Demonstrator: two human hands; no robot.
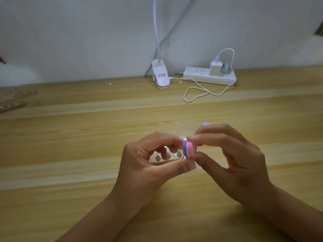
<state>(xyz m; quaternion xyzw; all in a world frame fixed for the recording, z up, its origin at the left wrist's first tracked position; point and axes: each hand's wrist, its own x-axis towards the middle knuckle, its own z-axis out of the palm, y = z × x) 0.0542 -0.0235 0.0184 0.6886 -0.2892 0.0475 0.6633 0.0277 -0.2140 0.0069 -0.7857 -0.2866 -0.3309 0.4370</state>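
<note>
Over the near table (pixel 87 137), the left hand (pixel 148 165) pinches a clear studded strip (pixel 161 159) steady while the right hand (pixel 232 159) clamps thumb and forefinger on a purple-pink disc stack (pixel 188 148) at its right end, seemingly fitting it.

Left hand (pixel 148 168) holding clear strip (pixel 164 159), right hand (pixel 234 163) pinching pink-purple disc (pixel 188 148)

You are pinching a small round stack of purple, white and pink discs (pixel 188 148) in your right hand (pixel 232 163), standing it on edge with its flat faces pointing sideways. You are gripping a clear plastic strip (pixel 164 157) studded with silver metal pins in your left hand (pixel 150 165), roughly level, its right end touching the stack's underside.
</note>
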